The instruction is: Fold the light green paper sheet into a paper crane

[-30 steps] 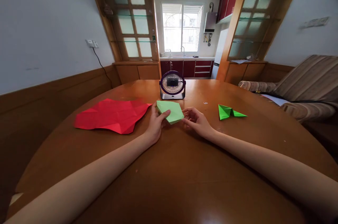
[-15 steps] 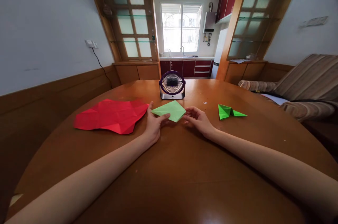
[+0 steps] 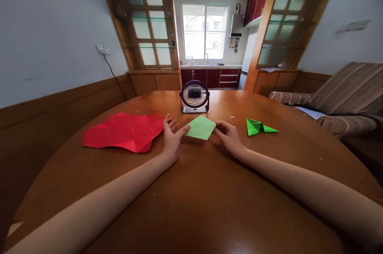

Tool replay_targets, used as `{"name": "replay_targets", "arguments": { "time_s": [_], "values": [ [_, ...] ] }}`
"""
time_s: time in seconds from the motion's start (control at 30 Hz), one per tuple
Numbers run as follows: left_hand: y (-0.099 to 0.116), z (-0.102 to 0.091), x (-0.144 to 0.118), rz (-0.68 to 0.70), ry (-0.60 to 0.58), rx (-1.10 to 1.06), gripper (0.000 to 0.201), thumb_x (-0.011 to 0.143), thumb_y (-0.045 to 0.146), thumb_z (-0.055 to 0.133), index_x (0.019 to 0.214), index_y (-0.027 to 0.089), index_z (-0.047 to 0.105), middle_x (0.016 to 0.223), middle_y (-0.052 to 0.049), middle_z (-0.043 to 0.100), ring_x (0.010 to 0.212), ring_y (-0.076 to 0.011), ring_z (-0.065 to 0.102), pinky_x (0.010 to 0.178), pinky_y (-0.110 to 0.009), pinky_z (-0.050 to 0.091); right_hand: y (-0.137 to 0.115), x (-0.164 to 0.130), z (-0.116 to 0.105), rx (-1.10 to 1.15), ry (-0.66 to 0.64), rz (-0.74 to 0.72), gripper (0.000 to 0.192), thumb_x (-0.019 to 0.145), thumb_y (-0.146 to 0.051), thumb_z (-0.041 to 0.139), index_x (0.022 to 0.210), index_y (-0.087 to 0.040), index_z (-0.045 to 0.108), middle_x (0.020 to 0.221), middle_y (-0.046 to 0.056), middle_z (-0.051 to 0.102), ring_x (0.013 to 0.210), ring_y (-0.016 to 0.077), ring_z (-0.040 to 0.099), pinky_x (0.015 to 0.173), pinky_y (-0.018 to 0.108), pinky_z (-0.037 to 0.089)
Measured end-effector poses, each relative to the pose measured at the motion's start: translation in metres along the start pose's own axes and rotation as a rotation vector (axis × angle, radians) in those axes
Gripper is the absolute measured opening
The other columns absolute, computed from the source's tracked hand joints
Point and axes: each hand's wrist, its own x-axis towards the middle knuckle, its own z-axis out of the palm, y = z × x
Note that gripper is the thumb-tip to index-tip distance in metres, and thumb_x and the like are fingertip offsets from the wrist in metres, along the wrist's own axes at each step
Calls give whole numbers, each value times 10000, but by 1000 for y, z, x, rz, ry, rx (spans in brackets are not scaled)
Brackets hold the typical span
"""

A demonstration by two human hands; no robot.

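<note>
Centre of frame: a light green folded paper (image 3: 200,127) lies on the bench (image 3: 191,190); right hand (image 3: 228,136) pinches its right corner, left hand (image 3: 171,137), fingers loose and spread, touches its left edge; probably light, limp, easily creased, best held at corners; no legible writing.

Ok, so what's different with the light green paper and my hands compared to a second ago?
The light green paper has come down from a raised tilt to lie nearly flat on the wooden table, shifted slightly right. The left hand has opened, only its fingertip touching the paper's left corner; the right hand still pinches the right corner. The red paper, small fan and folded green paper stayed put.
</note>
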Motion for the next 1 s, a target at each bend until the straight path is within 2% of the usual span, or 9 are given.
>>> {"name": "replay_targets", "arguments": {
  "time_s": [0.07, 0.17, 0.23, 0.27, 0.43, 0.53, 0.63, 0.77, 1.0],
  "values": [
    [2, -4, 1, 215, -24, 173, 747, 745, 315, 719, 1386, 296, 336, 1382, -104, 435, 1300, -253, 411, 1067, -448, 339, -4, -2, 0, -118, 14, -85, 223, 826, -367, 613, 933, -179, 665, 860, 49, 700, 763, 165, 623, 728, 309, 499],
    [13, -6, -6, 549, -231, 404, 539, 849, 318, 607, 1354, 294, 418, 1416, -69, 427, 1328, -237, 371, 1113, -452, 256, -11, -7, 1, -250, -9, -216, 179, 860, -310, 571, 949, -186, 665, 865, 40, 693, 767, 161, 607, 734, 298, 491],
    [21, -5, -13, 663, -346, 530, 408, 868, 297, 581, 1271, 291, 524, 1378, -56, 480, 1305, -244, 398, 1125, -453, 211, -15, -8, 1, -279, -30, -282, 164, 874, -278, 552, 965, -193, 659, 888, 42, 686, 781, 162, 601, 742, 298, 489],
    [24, -4, -16, 690, -363, 550, 387, 863, 284, 587, 1248, 290, 544, 1316, -53, 536, 1264, -243, 439, 1125, -452, 203, -16, -9, 1, -283, -41, -306, 161, 882, -264, 543, 977, -198, 655, 900, 43, 682, 793, 163, 598, 750, 301, 488],
    [25, -2, -17, 656, -342, 491, 276, 800, 272, 659, 1068, 250, 600, 1103, -65, 603, 1087, -246, 534, 986, -405, 378, -20, -9, 1, -275, -94, -381, 159, 912, -253, 510, 996, -221, 641, 941, 55, 659, 835, 169, 591, 759, 312, 487],
    [26, -3, -10, 622, -410, 471, 126, 786, 257, 669, 902, 230, 625, 1072, -65, 576, 1061, -241, 540, 959, -405, 403, -21, -11, 2, -281, -119, -412, 155, 919, -250, 502, 992, -219, 635, 916, 53, 650, 821, 165, 591, 747, 308, 489],
    [32, -3, -7, 591, -517, 461, 113, 781, 264, 685, 887, 236, 658, 1151, -67, 551, 1117, -246, 518, 997, -423, 382, -22, -13, 3, -306, -134, -451, 155, 921, -230, 501, 1003, -220, 632, 912, 55, 648, 848, 170, 603, 760, 309, 492],
    [40, 0, -8, 570, -572, 401, 68, 821, 283, 655, 863, 244, 692, 1192, -63, 546, 1169, -240, 490, 1022, -421, 366, -23, -16, 3, -320, -134, -468, 167, 918, -216, 513, 1017, -227, 647, 943, 63, 663, 887, 178, 621, 780, 316, 497],
    [45, 1, -9, 388, -615, 253, 112, 834, 308, 639, 797, 213, 684, 1074, -63, 601, 1025, -212, 556, 879, -342, 450, -24, -16, 3, -276, -122, -409, 181, 919, -275, 526, 983, -239, 692, 928, 68, 674, 850, 181, 633, 745, 320, 512]
  ]
}}
